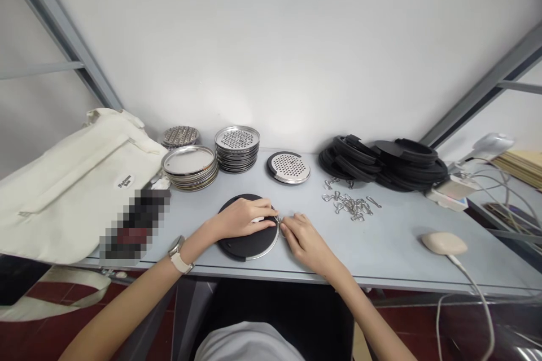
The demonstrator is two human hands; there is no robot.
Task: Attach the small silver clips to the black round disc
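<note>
A round black disc (248,240) with a silvery metal rim along its lower right lies on the table in front of me. My left hand (245,217) rests over its upper part, with thumb and fingers reaching to the right edge. There a small wire clip (278,218) shows between the two hands, partly hidden by fingertips. My right hand (302,240) is closed beside the disc's right edge, its fingertips pinching at the same clip. Farther right, several loose wire clips (349,206) lie in a scattered pile.
Behind stand stacks of metal discs (189,161) and grater plates (237,140), plus a grater plate in a black holder (290,167). Black plastic parts (406,163) are piled back right. A cream bag (84,186) sits left; a white corded device (444,242) lies right.
</note>
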